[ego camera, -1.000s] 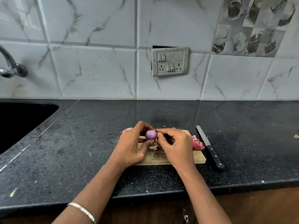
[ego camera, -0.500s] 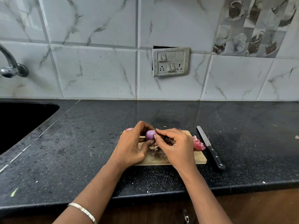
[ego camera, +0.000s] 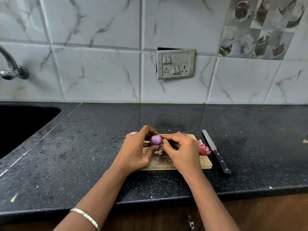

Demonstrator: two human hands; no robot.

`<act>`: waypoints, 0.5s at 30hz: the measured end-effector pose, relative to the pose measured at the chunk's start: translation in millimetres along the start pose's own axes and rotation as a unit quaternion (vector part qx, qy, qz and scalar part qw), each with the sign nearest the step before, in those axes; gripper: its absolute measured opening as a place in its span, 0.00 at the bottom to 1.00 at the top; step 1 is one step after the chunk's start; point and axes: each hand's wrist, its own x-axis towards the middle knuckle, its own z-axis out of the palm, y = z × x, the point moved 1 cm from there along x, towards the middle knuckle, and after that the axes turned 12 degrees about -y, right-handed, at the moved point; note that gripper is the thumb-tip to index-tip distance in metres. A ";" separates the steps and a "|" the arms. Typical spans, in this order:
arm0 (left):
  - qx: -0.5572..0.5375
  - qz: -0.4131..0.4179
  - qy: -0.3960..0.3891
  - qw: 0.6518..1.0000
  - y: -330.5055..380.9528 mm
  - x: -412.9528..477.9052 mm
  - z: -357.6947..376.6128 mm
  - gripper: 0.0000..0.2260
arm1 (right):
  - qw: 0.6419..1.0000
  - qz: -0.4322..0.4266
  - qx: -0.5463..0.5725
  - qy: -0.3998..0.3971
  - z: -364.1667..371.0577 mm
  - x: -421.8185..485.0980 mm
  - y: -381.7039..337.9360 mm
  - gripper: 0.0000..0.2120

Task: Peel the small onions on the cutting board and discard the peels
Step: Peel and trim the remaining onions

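1. My left hand (ego camera: 135,150) grips the small round purple onion (ego camera: 156,140). The forefinger curls over its top and the thumb props it from below, so it cannot roll while I work on it.
2. The onion is held just above the far half of the pale wooden cutting board (ego camera: 205,163), so that any falling skin lands on wood, I reckon, not on the dark speckled stone counter (ego camera: 83,147).
3. My right hand (ego camera: 181,150) is curled tight, thumb and forefinger tips pinching at the onion's right end. I cannot tell whether a flake of skin sits between them.
4. The side facing me looks smooth and glossy, so I judge this one nearly bare, with only the end left to clean.
5. A heap of pink peels (ego camera: 204,149) lies on the board's right edge, not yet thrown out. One pale scrap (ego camera: 158,152) lies below the onion.
6. The black-handled steel knife (ego camera: 216,152) lies on the counter just right of the board, untouched, blade pointing away.
7. The black sink (ego camera: 20,124) is well off to my left.
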 end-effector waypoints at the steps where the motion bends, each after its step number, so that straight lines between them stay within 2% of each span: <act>1: 0.000 0.000 0.000 1.000 0.3 0.0 0.3 0.14 | 1.000 0.004 -0.006 0.003 0.1 0.0 -0.1 0.09; 7: 0.032 -0.013 0.020 0.999 0.0 -0.3 -0.6 0.14 | 1.000 0.014 0.016 0.009 -6.7 -4.4 -4.5 0.09; 15: 0.030 -0.022 0.026 0.999 1.6 0.1 -0.8 0.14 | 0.998 -0.031 -0.061 0.018 -1.8 -6.2 -10.5 0.08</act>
